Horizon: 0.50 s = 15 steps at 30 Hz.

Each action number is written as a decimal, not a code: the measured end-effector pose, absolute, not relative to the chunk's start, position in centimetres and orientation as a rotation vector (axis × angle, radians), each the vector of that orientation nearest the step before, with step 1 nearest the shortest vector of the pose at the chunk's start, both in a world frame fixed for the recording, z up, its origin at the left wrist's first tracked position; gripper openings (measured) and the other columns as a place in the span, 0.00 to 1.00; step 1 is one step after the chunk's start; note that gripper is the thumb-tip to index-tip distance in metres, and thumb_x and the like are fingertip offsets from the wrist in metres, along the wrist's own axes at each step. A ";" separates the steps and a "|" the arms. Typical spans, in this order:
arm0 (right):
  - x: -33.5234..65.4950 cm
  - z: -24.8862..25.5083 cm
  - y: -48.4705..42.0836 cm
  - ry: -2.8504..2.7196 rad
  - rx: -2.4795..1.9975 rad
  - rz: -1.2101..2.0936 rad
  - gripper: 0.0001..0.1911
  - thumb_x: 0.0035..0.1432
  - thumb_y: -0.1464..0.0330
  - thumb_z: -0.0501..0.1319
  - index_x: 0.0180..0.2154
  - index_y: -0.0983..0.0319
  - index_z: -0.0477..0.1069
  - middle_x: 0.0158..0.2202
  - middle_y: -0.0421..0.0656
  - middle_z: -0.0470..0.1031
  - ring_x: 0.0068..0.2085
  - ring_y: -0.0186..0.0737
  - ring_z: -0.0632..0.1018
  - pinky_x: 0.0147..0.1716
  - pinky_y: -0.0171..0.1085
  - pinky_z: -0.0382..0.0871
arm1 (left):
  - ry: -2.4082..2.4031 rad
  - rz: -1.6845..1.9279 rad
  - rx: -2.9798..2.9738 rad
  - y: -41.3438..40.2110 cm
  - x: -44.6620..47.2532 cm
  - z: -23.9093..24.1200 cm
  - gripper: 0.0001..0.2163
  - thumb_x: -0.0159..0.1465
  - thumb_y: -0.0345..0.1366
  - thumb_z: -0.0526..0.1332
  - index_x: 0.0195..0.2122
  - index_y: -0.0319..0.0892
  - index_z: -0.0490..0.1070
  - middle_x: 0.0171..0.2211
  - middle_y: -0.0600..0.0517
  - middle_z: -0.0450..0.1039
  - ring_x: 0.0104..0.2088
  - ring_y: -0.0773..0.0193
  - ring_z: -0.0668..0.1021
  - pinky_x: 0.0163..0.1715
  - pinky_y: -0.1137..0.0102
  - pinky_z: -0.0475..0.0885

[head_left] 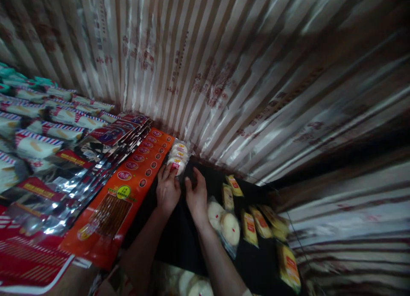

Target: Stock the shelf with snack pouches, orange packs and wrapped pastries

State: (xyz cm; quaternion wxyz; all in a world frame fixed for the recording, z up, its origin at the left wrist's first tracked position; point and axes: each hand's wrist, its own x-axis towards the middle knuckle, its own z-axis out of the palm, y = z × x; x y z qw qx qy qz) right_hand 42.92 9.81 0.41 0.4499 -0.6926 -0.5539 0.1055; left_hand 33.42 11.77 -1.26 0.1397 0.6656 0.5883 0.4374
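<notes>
My left hand (168,190) lies with outstretched fingertips on the near end of a clear packet of round white cakes (180,154). Some of its fingers overlap, and I see no grip around the packet. Just to the right, my right hand (196,194) is open and empty, thumb apart from the fingers, over a black surface (180,240). Close to its wrist sits a second clear packet of round white cakes (229,228) with small red dots. A long orange snack packet (120,197) borders my left hand.
Several small yellow packets (249,227) lie to the right. More round cakes (195,284) show at the bottom edge. Silver and dark packets (72,170), white pouches (38,146) and a red basket (28,259) fill the left. Striped plastic sheeting (205,69) rises behind.
</notes>
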 end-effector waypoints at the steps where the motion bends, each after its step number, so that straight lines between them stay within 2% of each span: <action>1: 43.4 0.8 8.0 -1.419 -1.702 0.191 0.22 0.58 0.63 0.51 0.53 0.63 0.63 0.52 0.51 0.68 0.52 0.45 0.69 0.49 0.46 0.64 | 1.685 1.275 1.920 11.5 33.5 -1.1 0.16 0.58 0.24 0.53 0.45 0.39 0.71 0.52 0.47 0.69 0.55 0.53 0.65 0.54 0.59 0.66; 5: 46.4 1.6 1.1 -1.581 -1.822 -0.187 0.19 0.60 0.62 0.51 0.49 0.62 0.67 0.54 0.50 0.66 0.56 0.48 0.64 0.53 0.51 0.59 | 1.458 1.215 1.890 9.8 34.8 -0.4 0.14 0.58 0.24 0.52 0.41 0.42 0.72 0.41 0.50 0.75 0.43 0.60 0.75 0.48 0.65 0.70; 8: 49.2 0.5 -2.4 -1.581 -1.983 -0.369 0.23 0.60 0.57 0.50 0.49 0.64 0.68 0.54 0.53 0.66 0.57 0.53 0.62 0.53 0.55 0.57 | 1.168 1.108 1.915 8.0 36.2 -0.2 0.13 0.58 0.25 0.52 0.39 0.43 0.73 0.37 0.51 0.76 0.39 0.64 0.76 0.43 0.70 0.71; 12: 51.6 -1.8 -4.3 -1.577 -2.090 -0.359 0.32 0.57 0.48 0.49 0.51 0.66 0.66 0.54 0.57 0.66 0.56 0.56 0.63 0.49 0.55 0.62 | 0.940 0.981 1.902 5.6 37.7 -0.3 0.11 0.59 0.27 0.53 0.37 0.42 0.74 0.36 0.52 0.76 0.36 0.66 0.77 0.39 0.74 0.71; 15: 52.0 -2.8 -5.0 -1.581 -2.080 -0.297 0.34 0.57 0.48 0.48 0.53 0.68 0.64 0.54 0.58 0.65 0.54 0.55 0.65 0.49 0.53 0.63 | 0.915 0.943 1.856 4.4 38.2 -0.3 0.11 0.59 0.28 0.53 0.37 0.42 0.74 0.35 0.51 0.76 0.34 0.67 0.77 0.38 0.74 0.71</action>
